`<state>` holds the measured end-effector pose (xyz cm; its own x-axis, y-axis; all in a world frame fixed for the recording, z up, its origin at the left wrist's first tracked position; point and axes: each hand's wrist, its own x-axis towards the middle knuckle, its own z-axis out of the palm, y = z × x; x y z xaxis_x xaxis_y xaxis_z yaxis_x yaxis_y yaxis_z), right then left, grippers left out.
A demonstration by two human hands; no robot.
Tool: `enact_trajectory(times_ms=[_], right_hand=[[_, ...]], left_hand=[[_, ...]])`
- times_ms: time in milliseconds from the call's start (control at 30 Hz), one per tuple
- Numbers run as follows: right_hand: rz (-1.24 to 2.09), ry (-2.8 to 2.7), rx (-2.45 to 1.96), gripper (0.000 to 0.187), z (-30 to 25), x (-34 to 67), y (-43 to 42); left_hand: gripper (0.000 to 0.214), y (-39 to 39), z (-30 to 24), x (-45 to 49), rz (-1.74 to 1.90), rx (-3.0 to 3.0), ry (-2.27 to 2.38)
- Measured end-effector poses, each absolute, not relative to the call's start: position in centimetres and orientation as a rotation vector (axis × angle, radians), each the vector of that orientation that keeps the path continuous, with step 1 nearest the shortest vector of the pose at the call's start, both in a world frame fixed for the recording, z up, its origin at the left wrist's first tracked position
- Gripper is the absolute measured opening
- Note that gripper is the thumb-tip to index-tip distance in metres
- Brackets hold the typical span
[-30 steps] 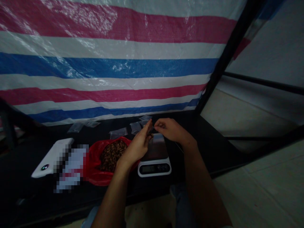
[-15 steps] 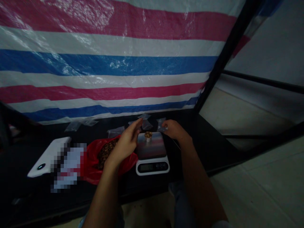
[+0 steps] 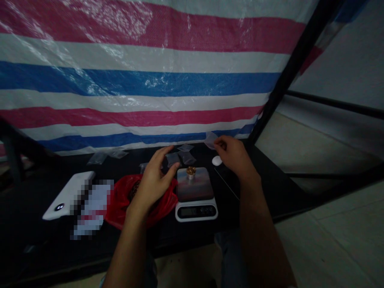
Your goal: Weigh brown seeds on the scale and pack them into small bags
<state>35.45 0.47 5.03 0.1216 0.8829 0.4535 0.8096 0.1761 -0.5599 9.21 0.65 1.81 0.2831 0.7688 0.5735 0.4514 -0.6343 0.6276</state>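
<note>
My left hand hovers with fingers spread over a red plastic bag of brown bits, just left of a small digital scale. A little cup of brownish material sits on the scale's steel plate. My right hand is behind and right of the scale, its fingers pinched on a small clear plastic bag lifted off the table. A small white object lies under that hand.
Several empty clear bags lie behind the scale on the black table. A white power bank and a blurred-out item lie at left. A striped tarp backs the table; a black post stands right.
Both hands left the scale, where the small cup now stands. My left hand moved back over the red bag and opened. My right hand rose to the right with a clear bag.
</note>
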Motion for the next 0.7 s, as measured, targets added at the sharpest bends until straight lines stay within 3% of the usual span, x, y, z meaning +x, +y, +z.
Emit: enact_trajectory(times_ms=[133,200,367,700], right_hand=[[0.542,-1.681,-1.215,0.011,6.6,31.6,-0.7],[0.786,-1.696,-1.048,0.013,6.6,29.6,-0.9],[1.074,-1.681,-0.931,0.011,5.8,27.0,-0.7],[1.194,-1.674,-1.053,0.03,4.5,26.9,-0.2]], left_hand=[[0.086,-0.1,2.5,10.0,1.394,2.443,1.087],[0.091,-0.3,2.5,10.2,1.387,2.507,1.056],[0.062,-0.3,2.3,9.4,1.347,2.475,1.117],[0.039,-0.3,2.3,8.0,1.1,2.522,1.217]])
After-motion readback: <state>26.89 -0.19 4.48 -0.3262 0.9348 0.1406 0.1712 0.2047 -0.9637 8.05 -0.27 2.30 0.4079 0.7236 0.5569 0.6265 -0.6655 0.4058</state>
